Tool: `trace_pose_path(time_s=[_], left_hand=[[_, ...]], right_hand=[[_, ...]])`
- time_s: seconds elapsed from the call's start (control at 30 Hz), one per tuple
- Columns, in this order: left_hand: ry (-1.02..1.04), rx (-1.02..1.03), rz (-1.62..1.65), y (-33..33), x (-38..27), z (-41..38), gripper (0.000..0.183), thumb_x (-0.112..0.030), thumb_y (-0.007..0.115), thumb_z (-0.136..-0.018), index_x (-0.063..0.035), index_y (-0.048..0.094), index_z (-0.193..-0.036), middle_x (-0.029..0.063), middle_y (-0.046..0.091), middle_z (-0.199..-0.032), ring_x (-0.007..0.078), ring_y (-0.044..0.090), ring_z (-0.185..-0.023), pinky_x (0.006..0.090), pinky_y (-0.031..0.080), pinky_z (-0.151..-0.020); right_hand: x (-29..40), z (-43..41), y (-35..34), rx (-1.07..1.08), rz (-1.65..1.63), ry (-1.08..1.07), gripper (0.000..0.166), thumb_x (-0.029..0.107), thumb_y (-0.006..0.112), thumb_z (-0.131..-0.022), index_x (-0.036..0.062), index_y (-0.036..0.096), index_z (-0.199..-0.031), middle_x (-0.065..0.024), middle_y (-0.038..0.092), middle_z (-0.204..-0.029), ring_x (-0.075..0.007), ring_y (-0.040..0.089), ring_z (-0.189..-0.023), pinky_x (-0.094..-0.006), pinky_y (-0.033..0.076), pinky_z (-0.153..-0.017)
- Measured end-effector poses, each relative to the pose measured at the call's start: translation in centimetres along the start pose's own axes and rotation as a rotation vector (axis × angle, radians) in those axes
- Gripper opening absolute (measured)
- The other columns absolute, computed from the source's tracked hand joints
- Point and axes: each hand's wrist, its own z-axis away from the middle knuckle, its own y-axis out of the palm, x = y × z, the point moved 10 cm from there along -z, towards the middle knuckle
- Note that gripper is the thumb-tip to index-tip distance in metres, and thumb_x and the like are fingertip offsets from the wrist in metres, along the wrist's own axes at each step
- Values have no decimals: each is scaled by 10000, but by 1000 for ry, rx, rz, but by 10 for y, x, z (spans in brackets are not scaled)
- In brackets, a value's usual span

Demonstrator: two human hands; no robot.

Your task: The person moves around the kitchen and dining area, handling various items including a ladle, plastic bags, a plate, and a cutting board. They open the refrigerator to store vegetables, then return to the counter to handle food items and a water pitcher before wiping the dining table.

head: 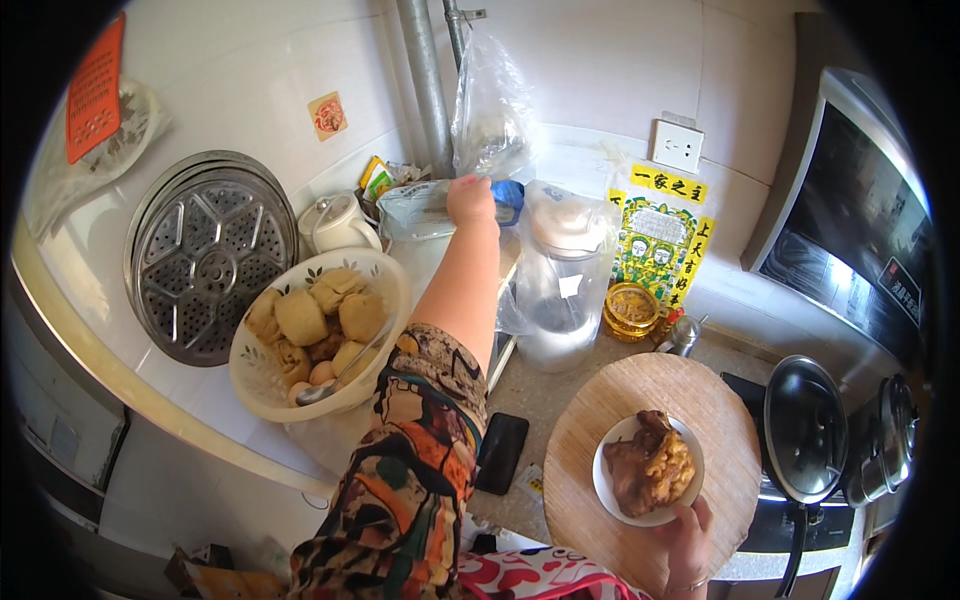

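Note:
My left hand reaches far across to the wall corner, its forearm in a patterned sleeve. It is at the lower end of a clear plastic bag by the pipes and in front of a blue-and-white plastic package. The fingers are turned away, so any grip there is hidden. My right hand holds the near rim of a small white plate. Dark brown cooked meat and a lumpy golden-brown food lie on the plate. It rests on a round wooden cutting board.
Left stands a plastic basket of steamed buns, eggs and a spoon, beside metal steamer racks and a cream-coloured kettle. A bagged clear container and black phone are mid-counter. A lidded pan sits right, below the range hood.

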Motion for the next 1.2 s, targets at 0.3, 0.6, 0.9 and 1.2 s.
trace_pose_path(time_s=[0.3,0.6,0.9,1.2], left_hand=[[-1,-7,-155,-1,20,-35,442,-96,706,-697,-46,549,-1107,128,605,-1075,266,589,-996,337,441,-894],[59,-59,-817,4,-17,0,583,-175,724,-730,-144,471,-1254,92,452,-1292,294,445,-1221,477,373,-997],[281,11,-1247,13,-34,33,472,-122,652,-781,-130,517,-1234,120,403,-1255,309,423,-1179,453,375,-976],[580,4,-1304,15,-42,37,228,-154,701,-736,-175,673,-961,90,484,-1159,325,448,-1123,464,420,-891]], right_hand=[[2,0,-1,-15,32,8,217,124,500,-808,20,594,-974,-60,620,-789,-127,559,-531,-235,474,-463],[0,2,-3,-30,0,50,236,104,493,-828,18,564,-1036,-75,631,-800,-133,594,-524,-228,517,-482],[-3,-2,-4,0,-23,28,259,98,478,-825,9,559,-1055,-64,624,-833,-123,602,-565,-220,517,-483],[1,1,-3,-25,-34,25,233,113,501,-817,6,596,-1001,-58,634,-791,-118,594,-586,-221,491,-483]])
